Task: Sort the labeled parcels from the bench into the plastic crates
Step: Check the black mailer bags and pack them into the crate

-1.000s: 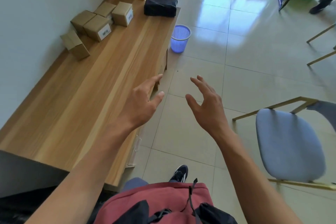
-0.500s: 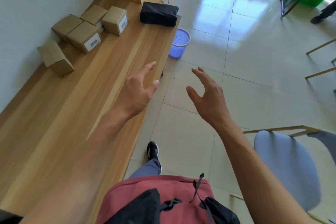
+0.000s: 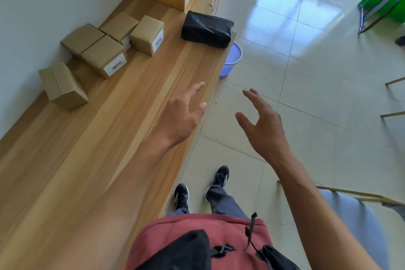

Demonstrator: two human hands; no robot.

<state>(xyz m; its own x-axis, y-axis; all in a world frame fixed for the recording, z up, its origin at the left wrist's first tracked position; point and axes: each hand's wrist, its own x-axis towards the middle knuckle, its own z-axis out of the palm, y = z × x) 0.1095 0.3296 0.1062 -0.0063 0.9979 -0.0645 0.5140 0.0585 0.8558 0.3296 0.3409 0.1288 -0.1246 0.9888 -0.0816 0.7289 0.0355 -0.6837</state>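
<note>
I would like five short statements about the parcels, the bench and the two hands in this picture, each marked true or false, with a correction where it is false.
1. Both hands are empty. True: the left hand and the right hand hold nothing, fingers spread.
2. The black parcel lies on the floor. False: it lies on the bench, near its front edge.
3. Five cardboard boxes stand on the bench near the wall. True.
4. The purple basket stands on the bench. False: it stands on the floor beside the bench.
5. The left hand touches a cardboard box. False: it hovers over the bench, apart from every box.
</note>
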